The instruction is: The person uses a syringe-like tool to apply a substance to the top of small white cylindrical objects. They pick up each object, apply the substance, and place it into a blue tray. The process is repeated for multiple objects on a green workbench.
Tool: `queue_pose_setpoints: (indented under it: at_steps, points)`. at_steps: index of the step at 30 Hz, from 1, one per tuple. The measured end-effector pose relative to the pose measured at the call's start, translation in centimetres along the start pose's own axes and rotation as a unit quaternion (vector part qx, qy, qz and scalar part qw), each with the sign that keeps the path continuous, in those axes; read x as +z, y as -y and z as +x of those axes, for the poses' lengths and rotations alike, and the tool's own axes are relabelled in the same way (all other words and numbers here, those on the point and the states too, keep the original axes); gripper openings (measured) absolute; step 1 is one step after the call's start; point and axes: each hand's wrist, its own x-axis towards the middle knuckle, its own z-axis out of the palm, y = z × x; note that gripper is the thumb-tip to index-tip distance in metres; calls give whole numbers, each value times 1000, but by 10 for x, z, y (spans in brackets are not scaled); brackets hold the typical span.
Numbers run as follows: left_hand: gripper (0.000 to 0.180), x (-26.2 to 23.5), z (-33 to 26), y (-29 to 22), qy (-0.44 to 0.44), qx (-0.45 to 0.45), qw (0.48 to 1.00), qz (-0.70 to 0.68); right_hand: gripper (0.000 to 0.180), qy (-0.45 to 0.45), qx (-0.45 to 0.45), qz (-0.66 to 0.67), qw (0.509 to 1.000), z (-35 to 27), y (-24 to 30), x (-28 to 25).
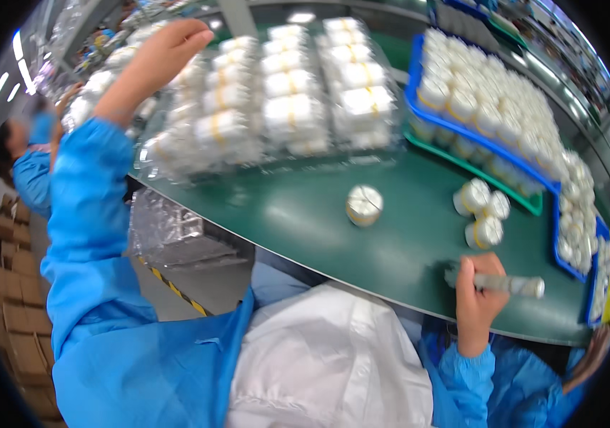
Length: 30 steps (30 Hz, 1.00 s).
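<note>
My right hand (482,292) is at the near right of the green table, its fingers wrapped round a thick, pale marker-like stick (522,286). The stick lies about level, and its left end looks dark and blurred. My left hand (162,60) is raised at the far left over bagged white rolls (223,132), fingers bent and pressed together; whether something is in them is hidden. A single white roll with a yellow band (365,205) stands mid-table. Beyond my right hand, several loose white rolls (484,232) sit in a small group.
Blue trays (487,147) full of white rolls line the right side, with a green tray edge (470,169) beneath. Clear plastic bags of banded rolls (294,107) fill the far side. Cardboard boxes (23,285) stack at left. Co-workers (30,167) are at left and lower right.
</note>
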Motion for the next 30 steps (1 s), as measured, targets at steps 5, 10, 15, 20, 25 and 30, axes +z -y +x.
queue_pose_setpoints:
  at_steps: [5,10,15,20,25,30]
  points:
    - [41,21,-95,-184,115,126,968,-186,8,-6,-51,2,999,3,-2,2]
    - [45,92,-114,-231,28,158,960,-230,8,6,-47,8,999,4,2,1]
    - [48,107,-116,-224,89,120,951,-271,8,0,-63,18,998,2,-6,3]
    - [50,122,-126,-231,50,97,950,-291,8,19,-83,41,996,4,-4,-3]
    - [50,97,-114,-277,-61,171,960,-214,6,-58,-108,81,989,6,-12,-12]
    - [48,134,-80,-359,-20,248,913,-324,13,-177,91,241,950,7,-14,-28]
